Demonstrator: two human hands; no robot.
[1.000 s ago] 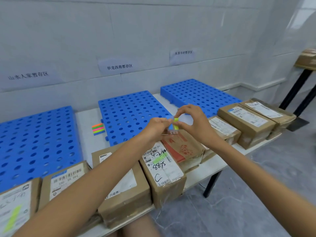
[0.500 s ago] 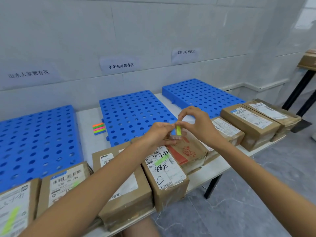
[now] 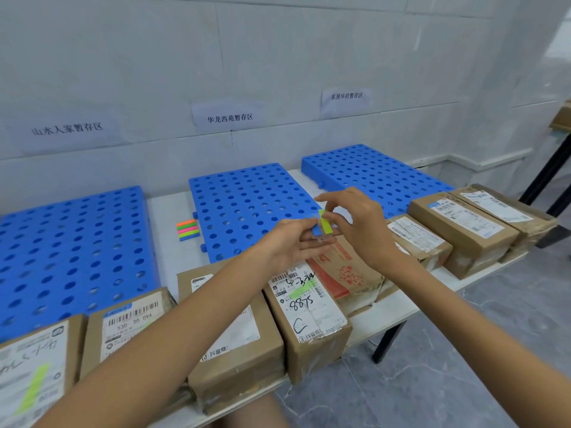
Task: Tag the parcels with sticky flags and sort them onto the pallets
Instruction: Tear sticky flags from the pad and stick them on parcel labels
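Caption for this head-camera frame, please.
Right hand pinches a yellow sticky flag next to the left hand, above a row of parcels, three blue pallets behind.

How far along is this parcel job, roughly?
Early days. Done: the far-left brown cardboard parcel and the parcel marked 8875 carry green flags. In hand: the right hand pinches a yellow-green sticky flag at a small flag sheet the left hand holds. Left: the parcels on the right show no flag, and all three blue perforated plastic pallets carry no parcels.
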